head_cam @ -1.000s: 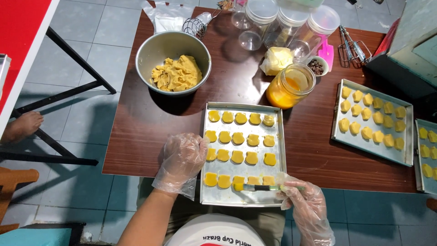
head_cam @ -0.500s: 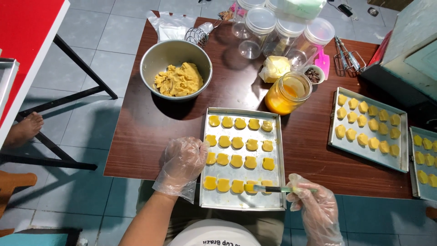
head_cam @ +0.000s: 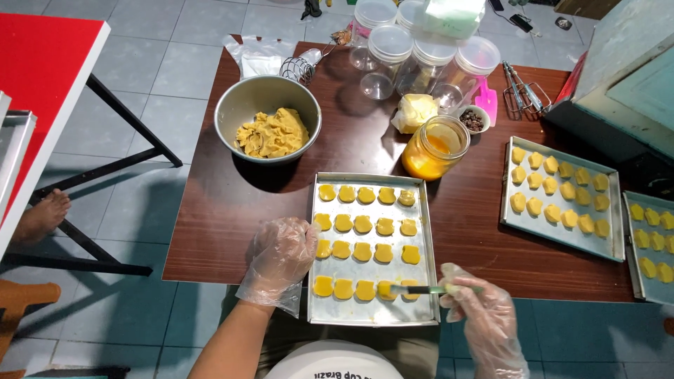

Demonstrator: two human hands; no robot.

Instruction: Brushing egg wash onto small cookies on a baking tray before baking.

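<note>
Cookies (head_cam: 363,250), small yellow dough pieces in four rows, lie on a metal baking tray (head_cam: 372,313) at the near edge of a dark brown table (head_cam: 210,210). Over the nearest row, the right hand (head_cam: 484,319), in a clear plastic glove, has its fingers pinched closed around the handle of a thin brush (head_cam: 421,289), whose tip rests on a cookie in that row. The left hand (head_cam: 281,256), also gloved, lies with fingers loosely curled on the tray's left rim, gripping nothing that can be made out. Just beyond the tray stands a glass jar (head_cam: 435,146) of orange-yellow liquid, and to its left a metal bowl (head_cam: 267,116) holding a lump of yellow dough. Further back are clear plastic containers (head_cam: 414,52) with lids, a small bowl of dark bits (head_cam: 472,119) and a pair of mixer beaters (head_cam: 523,91). To the right, a second tray (head_cam: 562,231) carries more yellow pieces, with a third tray (head_cam: 649,245) beside it at the frame's edge.
</note>
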